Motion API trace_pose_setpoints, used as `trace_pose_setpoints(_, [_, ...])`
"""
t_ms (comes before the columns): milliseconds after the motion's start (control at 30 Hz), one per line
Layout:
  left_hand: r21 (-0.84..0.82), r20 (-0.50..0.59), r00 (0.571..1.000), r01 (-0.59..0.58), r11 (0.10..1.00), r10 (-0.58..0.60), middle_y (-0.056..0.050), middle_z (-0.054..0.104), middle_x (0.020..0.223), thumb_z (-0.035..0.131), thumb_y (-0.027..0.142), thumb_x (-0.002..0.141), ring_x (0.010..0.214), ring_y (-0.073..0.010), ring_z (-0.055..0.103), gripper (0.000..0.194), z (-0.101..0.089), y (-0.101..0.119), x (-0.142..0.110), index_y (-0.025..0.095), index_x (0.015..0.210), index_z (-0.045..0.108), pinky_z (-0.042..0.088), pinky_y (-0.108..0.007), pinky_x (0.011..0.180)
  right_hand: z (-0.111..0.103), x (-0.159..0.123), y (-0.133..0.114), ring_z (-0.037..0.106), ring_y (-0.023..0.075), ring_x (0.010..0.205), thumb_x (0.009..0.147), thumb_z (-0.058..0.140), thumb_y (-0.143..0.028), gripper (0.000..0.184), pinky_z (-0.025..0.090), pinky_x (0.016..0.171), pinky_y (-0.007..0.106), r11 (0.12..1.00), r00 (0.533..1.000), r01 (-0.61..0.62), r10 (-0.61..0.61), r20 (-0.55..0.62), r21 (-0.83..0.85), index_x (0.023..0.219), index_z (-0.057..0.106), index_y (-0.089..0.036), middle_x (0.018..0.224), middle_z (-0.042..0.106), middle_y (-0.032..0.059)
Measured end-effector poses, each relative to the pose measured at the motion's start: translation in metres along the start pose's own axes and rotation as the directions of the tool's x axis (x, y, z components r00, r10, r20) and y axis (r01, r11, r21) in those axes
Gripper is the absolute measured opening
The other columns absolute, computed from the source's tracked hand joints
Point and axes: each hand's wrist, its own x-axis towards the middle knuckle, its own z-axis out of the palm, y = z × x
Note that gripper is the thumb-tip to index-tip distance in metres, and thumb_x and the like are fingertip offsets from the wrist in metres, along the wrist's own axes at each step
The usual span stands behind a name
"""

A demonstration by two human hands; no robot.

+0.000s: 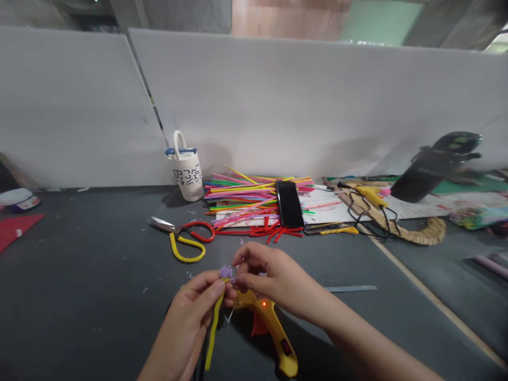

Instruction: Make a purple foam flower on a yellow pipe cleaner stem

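Note:
My left hand (194, 312) is closed, pinching a yellow pipe cleaner (214, 333) between thumb and fingers, its long end hanging down. At its top sits a small bunch of purple pipe cleaner (226, 272). My right hand (270, 270) meets it from the right, with thumb and bent fingers closed on the bunch's edge; the exact grip is partly hidden. Under both hands lies a yellow hot glue gun (278, 338), its small light glowing orange-red. Scissors (186, 234) with one red and one yellow handle rest open beyond my left hand.
Many coloured pipe cleaners (242, 198) lie at the back under a black phone (290, 203). A white cup (189, 177) stands left of them. Farther right are another yellow glue gun (371, 196) with a black cord and a dark bottle (428, 169). A translucent glue stick (353, 289) lies nearer.

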Motion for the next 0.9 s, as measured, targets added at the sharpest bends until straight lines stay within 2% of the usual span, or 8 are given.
trace_pose_setpoints(133, [0.015,-0.017,1.0,0.002,1.0,-0.002,-0.001,0.069,0.07,0.071,0.023,0.074,0.066,-0.0108,0.06,0.007,0.0,-0.002,0.0,0.016,0.076,0.073,0.049,-0.018,0.065,0.005,-0.002,-0.001,0.059,0.0109,0.065,0.08,0.058,-0.014,0.006,0.046,0.063,0.023,0.998,0.999,-0.031,0.031,0.008,0.045,0.082,0.057,-0.019,0.072,0.064,-0.0025])
trace_pose_setpoints(333, [-0.072,-0.033,0.999,0.002,0.997,-0.005,0.0,0.067,0.066,0.071,0.018,0.074,0.061,-0.0092,0.06,0.004,0.0,-0.004,-0.001,0.016,0.071,0.072,0.049,-0.017,0.063,0.013,-0.002,0.003,0.058,0.0107,0.06,0.077,0.056,-0.016,0.003,0.046,0.06,0.023,0.933,0.991,-0.136,0.124,0.058,0.332,0.075,0.058,-0.018,0.066,0.061,-0.0029])
trace_pose_setpoints(567, [-0.143,-0.02,0.999,0.024,0.989,-0.027,-0.001,0.069,0.067,0.073,0.017,0.072,0.06,-0.0088,0.061,0.003,0.002,0.0,-0.004,0.014,0.072,0.073,0.05,-0.016,0.061,0.007,-0.001,0.0,0.058,0.0117,0.069,0.074,0.062,-0.02,0.004,0.045,0.07,0.025,0.915,0.995,-0.103,0.094,0.042,0.391,0.073,0.063,-0.017,0.072,0.062,-0.0012])
trace_pose_setpoints(700, [-0.117,-0.035,0.999,-0.001,0.993,-0.003,-0.002,0.068,0.065,0.071,0.017,0.074,0.058,-0.0078,0.059,0.006,0.001,0.0,-0.004,0.013,0.069,0.072,0.049,-0.015,0.061,0.011,-0.001,0.0,0.057,0.0116,0.065,0.073,0.065,-0.027,0.01,0.045,0.065,0.025,0.856,0.987,-0.147,0.158,0.021,0.496,0.074,0.062,-0.017,0.068,0.061,-0.0019])
trace_pose_setpoints(800, [-0.124,-0.07,0.997,-0.02,0.992,0.011,-0.002,0.068,0.066,0.071,0.018,0.074,0.06,-0.0082,0.059,0.005,0.002,-0.002,-0.004,0.014,0.07,0.072,0.049,-0.016,0.062,0.018,-0.003,0.001,0.055,0.0114,0.061,0.072,0.066,-0.029,0.014,0.044,0.062,0.025,0.864,0.981,-0.151,0.19,-0.034,0.481,0.07,0.061,-0.017,0.064,0.06,-0.0018])
trace_pose_setpoints(900, [-0.109,-0.068,0.998,-0.017,0.994,0.01,-0.002,0.067,0.065,0.07,0.017,0.075,0.061,-0.009,0.059,0.005,0.004,-0.002,-0.007,0.014,0.072,0.072,0.049,-0.017,0.063,0.022,-0.004,0.001,0.056,0.0134,0.062,0.076,0.062,-0.032,0.016,0.045,0.062,0.027,0.882,0.985,-0.121,0.165,-0.056,0.456,0.07,0.059,-0.018,0.063,0.06,-0.0008])
